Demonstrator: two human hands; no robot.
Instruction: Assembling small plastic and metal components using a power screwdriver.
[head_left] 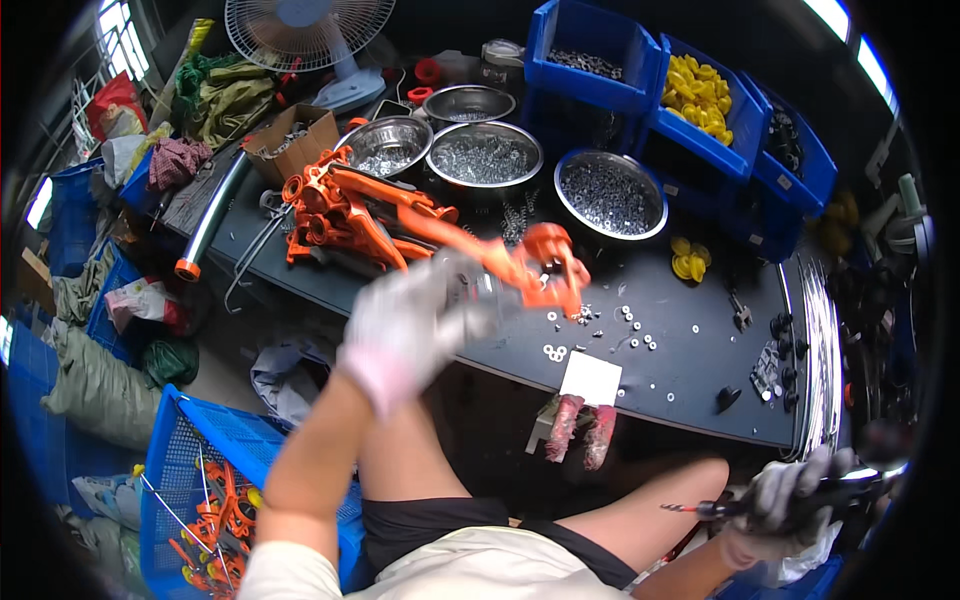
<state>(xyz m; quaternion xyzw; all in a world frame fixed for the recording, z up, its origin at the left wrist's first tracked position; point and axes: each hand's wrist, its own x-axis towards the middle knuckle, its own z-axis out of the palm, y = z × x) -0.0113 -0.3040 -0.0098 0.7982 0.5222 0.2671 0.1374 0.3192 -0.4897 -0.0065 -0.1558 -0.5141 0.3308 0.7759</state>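
My left hand (405,325), in a pale glove and blurred by motion, grips an orange metal tool (520,265) with a long handle and holds it over the dark workbench (690,375). Its round head hangs above a scatter of small washers and nuts (600,325). My right hand (790,500), also gloved, is low at the right beside my knee and holds a screwdriver (715,508) with a dark handle, its tip pointing left. A pile of the same orange tools (345,215) lies on the bench to the left.
Several steel bowls of small hardware (485,155) stand at the back of the bench. Blue bins (700,105) hold yellow caps and dark parts. A blue crate (200,490) with orange tools sits at the lower left. A fan (305,35) stands behind.
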